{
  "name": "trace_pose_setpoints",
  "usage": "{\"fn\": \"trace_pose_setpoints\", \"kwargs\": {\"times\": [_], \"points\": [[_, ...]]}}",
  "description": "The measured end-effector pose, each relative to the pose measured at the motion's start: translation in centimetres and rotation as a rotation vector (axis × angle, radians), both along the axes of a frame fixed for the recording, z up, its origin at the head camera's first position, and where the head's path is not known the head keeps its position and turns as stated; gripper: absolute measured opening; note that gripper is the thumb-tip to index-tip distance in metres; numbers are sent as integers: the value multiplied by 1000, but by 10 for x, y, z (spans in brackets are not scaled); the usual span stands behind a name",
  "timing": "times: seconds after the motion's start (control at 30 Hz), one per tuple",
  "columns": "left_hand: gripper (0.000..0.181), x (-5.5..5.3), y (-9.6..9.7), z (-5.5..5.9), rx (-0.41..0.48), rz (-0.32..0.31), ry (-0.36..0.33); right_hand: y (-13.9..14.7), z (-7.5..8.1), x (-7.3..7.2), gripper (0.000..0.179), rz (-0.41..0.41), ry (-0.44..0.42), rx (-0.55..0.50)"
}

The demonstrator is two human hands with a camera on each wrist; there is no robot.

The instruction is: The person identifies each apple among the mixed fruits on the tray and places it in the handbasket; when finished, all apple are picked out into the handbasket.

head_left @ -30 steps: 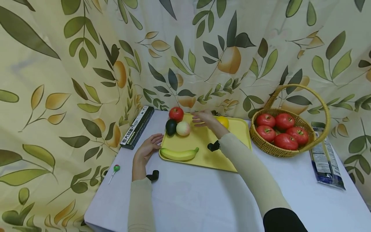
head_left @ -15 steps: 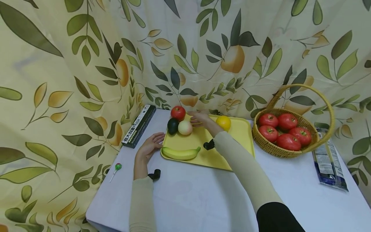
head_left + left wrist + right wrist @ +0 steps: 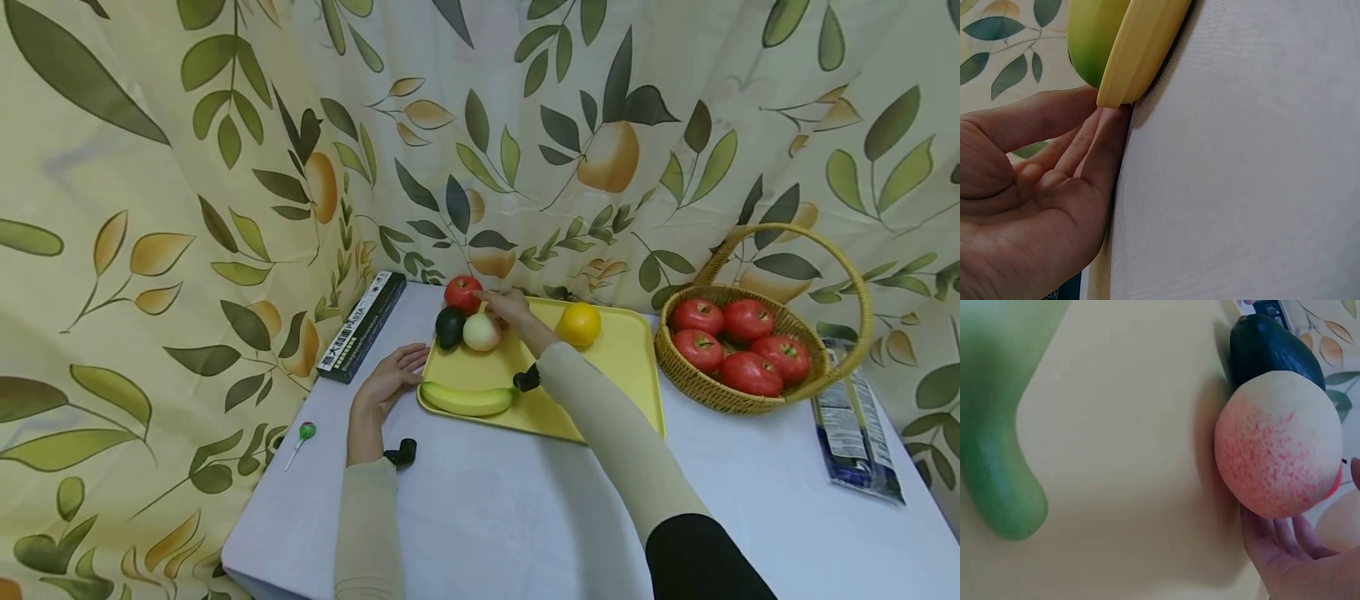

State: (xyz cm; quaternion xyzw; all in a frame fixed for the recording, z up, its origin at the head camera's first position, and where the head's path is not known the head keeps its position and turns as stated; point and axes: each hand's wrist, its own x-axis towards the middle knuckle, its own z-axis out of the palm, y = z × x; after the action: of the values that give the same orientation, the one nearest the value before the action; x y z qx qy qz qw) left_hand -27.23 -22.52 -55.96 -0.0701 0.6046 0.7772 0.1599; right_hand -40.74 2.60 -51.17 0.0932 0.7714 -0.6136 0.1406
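My left hand [image 3: 388,383] is at the left rim of the yellow tray [image 3: 483,369], its thumb on the rim and its fingers low against the edge in the left wrist view. A banana [image 3: 467,400] lies just inside that corner. My right hand [image 3: 512,310] reaches over the back of the tray, fingers extended beside the pale pink peach [image 3: 1279,450] and the red apple [image 3: 462,292]. In the right wrist view its fingers show behind the peach, the thumb standing apart. A dark avocado [image 3: 450,328] sits left of the peach.
An orange [image 3: 578,324] rests at the tray's back right. Right of the tray stands a wicker basket [image 3: 701,388] of red apples, beside a blue packet [image 3: 858,442]. A black pasta box [image 3: 362,327] and a lollipop [image 3: 306,432] lie to the left. A patterned curtain hangs behind.
My right hand has moved left across the tray, from near the orange to the peach and red apple. The orange now shows fully. My left hand stays at the tray's edge.
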Motion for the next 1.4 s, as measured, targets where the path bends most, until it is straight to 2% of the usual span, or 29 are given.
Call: {"fn": "trace_pose_setpoints", "kwargs": {"times": [0.17,0.37,0.6,0.87,1.03,1.4], "points": [[74,-1,-1,-1,-6,-5,3,-8,-4,-6,55,-2,7,90],[73,-1,-2,-5,-28,17,-25,-13,-3,-9,57,14,4,138],[71,-2,-2,-6,-31,27,-25,-16,-7,-17,47,2,19,190],[71,-1,-1,-2,-26,21,-11,-21,-2,-18,43,-3,60,164],[72,-2,0,0,-27,21,-20,-22,-1,-20,47,-5,41,140],[70,-4,-1,-3,-47,41,-41,-24,-9,-33,55,6,5,82]]}}
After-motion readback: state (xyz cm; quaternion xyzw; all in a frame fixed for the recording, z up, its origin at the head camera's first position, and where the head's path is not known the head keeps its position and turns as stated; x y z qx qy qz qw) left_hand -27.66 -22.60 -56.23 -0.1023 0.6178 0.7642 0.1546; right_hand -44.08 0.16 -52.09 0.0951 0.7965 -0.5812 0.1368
